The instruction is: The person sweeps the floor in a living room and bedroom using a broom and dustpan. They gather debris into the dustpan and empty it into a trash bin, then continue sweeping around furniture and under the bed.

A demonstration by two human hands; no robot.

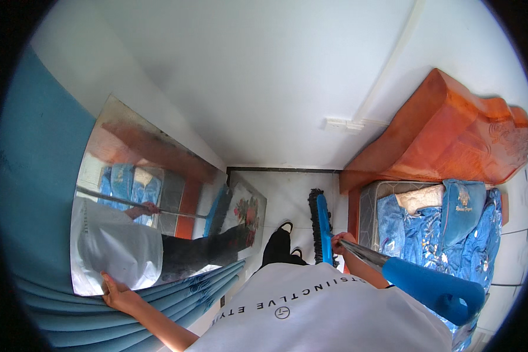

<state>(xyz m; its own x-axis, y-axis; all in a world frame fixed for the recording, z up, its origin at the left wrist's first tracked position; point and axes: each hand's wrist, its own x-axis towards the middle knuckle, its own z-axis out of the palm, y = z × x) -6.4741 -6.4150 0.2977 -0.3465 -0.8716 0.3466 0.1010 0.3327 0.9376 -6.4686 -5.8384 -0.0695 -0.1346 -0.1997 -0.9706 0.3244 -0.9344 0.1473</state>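
In my right hand [342,243] is the metal pole of a mop or broom [365,255], which has a blue plastic grip at its upper end. Its blue head [322,229], edged with dark bristles or fringe, is down by the white tiled floor, right of my feet. At the left, my left hand [114,292] touches the lower edge of a large mirror [127,251], the fingers at its rim. The mirror leans at the wall and reflects my shirt, the pole and the bed. Flowers decorate its far end.
Blue pleated curtains [158,314] hang beside the mirror. To the right stands a bed with an orange wooden headboard [462,132], a grey mattress [369,215] and blue bedding [431,233]. A white wall with a socket [335,125] rises ahead.
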